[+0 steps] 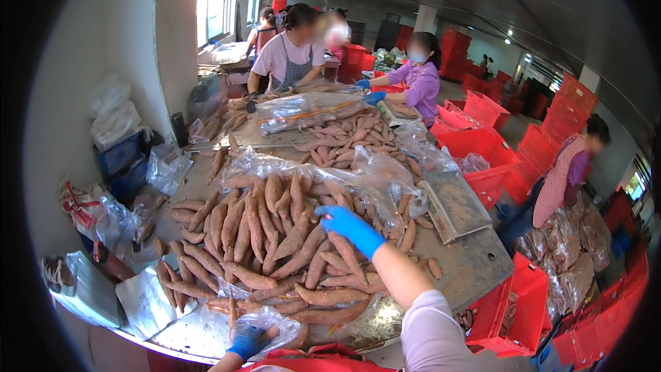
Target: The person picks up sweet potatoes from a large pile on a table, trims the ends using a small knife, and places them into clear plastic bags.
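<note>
My left hand (249,342), in a blue glove, is at the table's near edge, gripping a transparent plastic bag (276,320). The end of a sweet potato (269,332) shows beside its fingers. My right hand (351,228), also gloved in blue, reaches over the right side of a large heap of sweet potatoes (253,222). Its fingertips point left and touch or hover just above the heap; whether they hold one is hidden. Between the two hands, several sweet potatoes (330,297) lie crosswise. Plastic film (310,173) covers the back of the heap.
A dusty platform scale (457,201) stands at the table's right. Red crates (521,305) line that side. Stacked plastic bags (147,299) lie at the left edge. Across the table, one co-worker (289,57) and another person in purple (421,77) handle a filled bag (310,111).
</note>
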Demonstrator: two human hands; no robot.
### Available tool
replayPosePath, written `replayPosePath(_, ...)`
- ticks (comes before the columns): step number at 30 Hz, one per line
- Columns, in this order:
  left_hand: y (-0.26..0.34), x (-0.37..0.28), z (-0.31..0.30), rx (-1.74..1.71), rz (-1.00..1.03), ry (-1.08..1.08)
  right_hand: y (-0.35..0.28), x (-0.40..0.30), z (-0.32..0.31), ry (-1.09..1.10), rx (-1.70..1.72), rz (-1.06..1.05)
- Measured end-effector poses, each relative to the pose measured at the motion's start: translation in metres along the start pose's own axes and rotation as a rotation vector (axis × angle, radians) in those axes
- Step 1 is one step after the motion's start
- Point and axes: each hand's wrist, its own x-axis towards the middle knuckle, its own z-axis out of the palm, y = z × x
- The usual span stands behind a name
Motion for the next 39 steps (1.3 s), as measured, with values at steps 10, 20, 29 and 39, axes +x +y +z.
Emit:
replayPosePath(10,-0.018,0.013,0.016,-0.045,-0.107,0.102,0.070,-0.123,0.220,-0.192,-0.005,-0.159)
replayPosePath(20,0.000,-0.011,0.004,0.255,0.021,0.170,0.141,-0.131,0.245,-0.171,0.264,0.017)
replayPosePath(29,-0.010,-0.067,-0.002,0.589,-0.126,0.051,0.153,-0.153,0.249,-0.273,0.555,0.313)
replayPosePath(39,0.001,-0.097,-0.012,0.373,-0.226,0.083,0.090,-0.150,0.248,-0.450,0.466,0.272)
